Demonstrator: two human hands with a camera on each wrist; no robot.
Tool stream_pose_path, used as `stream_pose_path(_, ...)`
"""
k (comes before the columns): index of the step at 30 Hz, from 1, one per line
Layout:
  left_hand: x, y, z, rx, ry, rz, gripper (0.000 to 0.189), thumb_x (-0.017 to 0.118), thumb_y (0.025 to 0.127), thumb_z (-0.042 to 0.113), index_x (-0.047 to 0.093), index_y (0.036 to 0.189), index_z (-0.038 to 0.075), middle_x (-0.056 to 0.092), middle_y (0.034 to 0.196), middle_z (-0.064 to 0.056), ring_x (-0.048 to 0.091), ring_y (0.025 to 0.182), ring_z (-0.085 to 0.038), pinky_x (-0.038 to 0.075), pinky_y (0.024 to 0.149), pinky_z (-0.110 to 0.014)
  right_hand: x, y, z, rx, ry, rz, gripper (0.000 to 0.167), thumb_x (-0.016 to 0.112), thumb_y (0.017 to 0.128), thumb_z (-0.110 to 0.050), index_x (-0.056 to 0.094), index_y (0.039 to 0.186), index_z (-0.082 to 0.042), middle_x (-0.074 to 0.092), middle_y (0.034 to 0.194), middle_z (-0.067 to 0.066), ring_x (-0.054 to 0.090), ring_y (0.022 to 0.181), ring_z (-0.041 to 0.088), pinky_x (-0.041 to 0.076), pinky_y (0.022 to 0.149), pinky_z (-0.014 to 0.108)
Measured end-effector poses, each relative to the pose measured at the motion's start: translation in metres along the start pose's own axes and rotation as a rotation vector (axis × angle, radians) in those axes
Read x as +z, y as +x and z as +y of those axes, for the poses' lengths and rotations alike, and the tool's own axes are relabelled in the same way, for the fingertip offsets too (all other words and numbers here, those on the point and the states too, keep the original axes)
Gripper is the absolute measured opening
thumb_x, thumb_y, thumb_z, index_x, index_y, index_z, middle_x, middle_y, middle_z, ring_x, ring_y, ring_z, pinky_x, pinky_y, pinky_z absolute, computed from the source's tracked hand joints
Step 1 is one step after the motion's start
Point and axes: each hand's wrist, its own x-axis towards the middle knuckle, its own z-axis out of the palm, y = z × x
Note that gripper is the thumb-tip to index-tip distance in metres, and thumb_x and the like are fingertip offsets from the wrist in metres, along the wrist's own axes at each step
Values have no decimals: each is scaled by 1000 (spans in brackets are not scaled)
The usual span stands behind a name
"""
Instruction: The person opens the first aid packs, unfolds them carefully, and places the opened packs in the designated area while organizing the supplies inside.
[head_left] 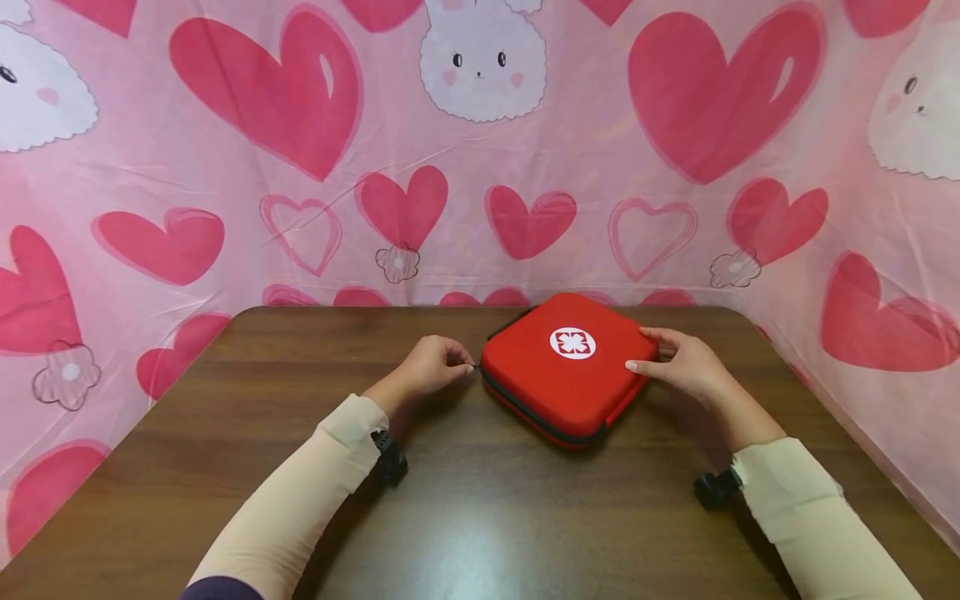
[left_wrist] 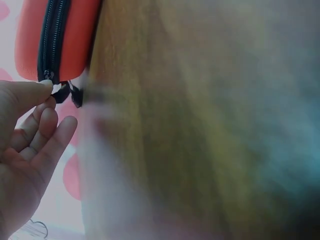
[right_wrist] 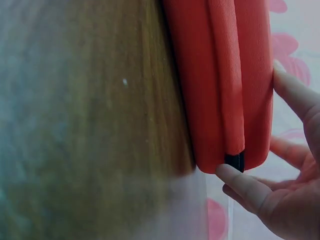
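Observation:
A red zippered first-aid case [head_left: 525,375] with a round white emblem lies on the table, turned cornerwise. At its left corner my left hand [head_left: 437,365] pinches a zipper pull between thumb and forefinger. The left wrist view shows the black zipper [left_wrist: 54,40] along the case's side, with dark pull tabs [left_wrist: 75,95] dangling by the fingertips. My right hand [head_left: 686,365] holds the opposite corner, thumb on the upper edge and fingers against the side. In the right wrist view, a red fabric strip [right_wrist: 230,90] covers the seam there, and black zipper tape shows at its end.
The brown wooden table [head_left: 465,517] has rounded far corners. A pink cloth [head_left: 465,142] with hearts and rabbit faces hangs behind it and along its sides. Each wrist wears a small black camera, the left one [head_left: 390,458] beside the pale sleeve.

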Motion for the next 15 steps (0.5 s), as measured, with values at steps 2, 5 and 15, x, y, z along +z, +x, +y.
stream_pose_path(2,0,-2,2,3,-15,-7,4,74,85,8,75,84,5,68,72,3,54,66,-8,48,64,-24,1,-1,-1,2,1,36,79,76,84,-40,43,143,3,52,134,29,51,122,43,48,95,50)
stream_pose_path(5,1,-6,6,12,-37,-26,4,74,85,8,75,85,4,68,72,2,53,65,-8,47,63,-23,4,-5,-5,10,-2,85,72,74,86,-38,48,138,5,56,128,29,55,114,42,55,84,42)
stream_pose_path(15,5,-21,22,132,-63,-105,4,75,84,6,74,80,4,65,70,7,52,65,-3,47,61,-20,14,-20,-22,37,-35,37,85,72,86,-45,38,141,12,48,134,34,51,121,46,46,96,54)
